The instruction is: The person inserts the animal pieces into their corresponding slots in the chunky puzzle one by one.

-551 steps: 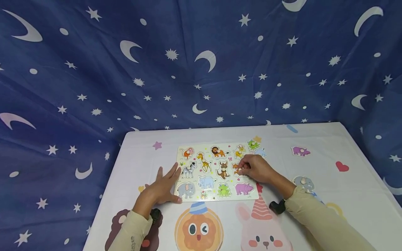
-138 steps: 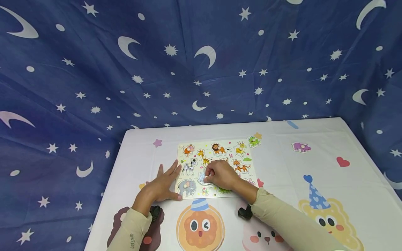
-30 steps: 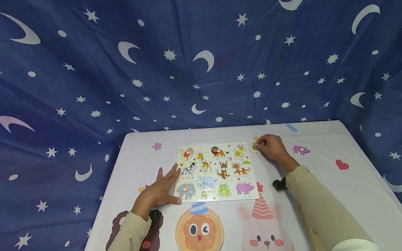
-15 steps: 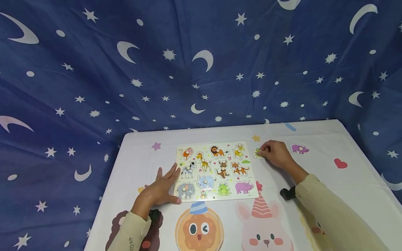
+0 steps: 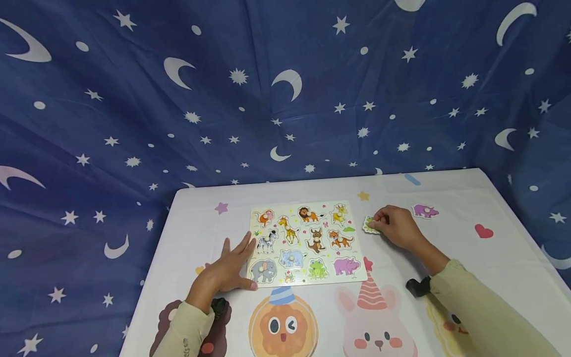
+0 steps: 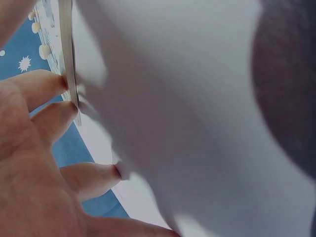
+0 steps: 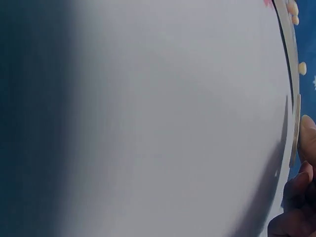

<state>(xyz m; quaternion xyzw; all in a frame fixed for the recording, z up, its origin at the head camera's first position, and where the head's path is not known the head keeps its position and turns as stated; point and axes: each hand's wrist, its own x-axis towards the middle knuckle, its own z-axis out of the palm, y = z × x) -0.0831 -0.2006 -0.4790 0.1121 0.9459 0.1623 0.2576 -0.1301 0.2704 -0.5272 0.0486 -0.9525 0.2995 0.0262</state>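
A flat animal puzzle board [image 5: 285, 207] lies on the table. Spread and fairly straight, the fingers of my left hand [image 5: 228, 267] rest along its left edge; the left wrist view shows two fingertips against the board's side [image 6: 69, 54]. Just right of the board, my right hand [image 5: 398, 227] pinches a green frog puzzle piece [image 5: 369, 226], partly covered by the fingers. In the right wrist view this piece [image 7: 296, 133] appears edge-on, by the thumb. Knobbed animal pieces such as the tiger [image 5: 340, 239] and rhino [image 5: 292, 258] sit in the board. Its printed frog [image 5: 317, 269] and hippo [image 5: 346, 267] spots show no knobs.
A purple hippo piece [image 5: 425, 211] lies on the table beyond my right hand. The white tablecloth [image 5: 205, 196] carries printed cartoon faces and shapes. Behind the table hangs a blue curtain [image 5: 250, 44] with moons and stars.
Earlier, the tiger, elephant and rhino pieces went into the board. Over the last second, my right hand has drawn the frog piece nearer and slightly right. My left hand has stayed put.
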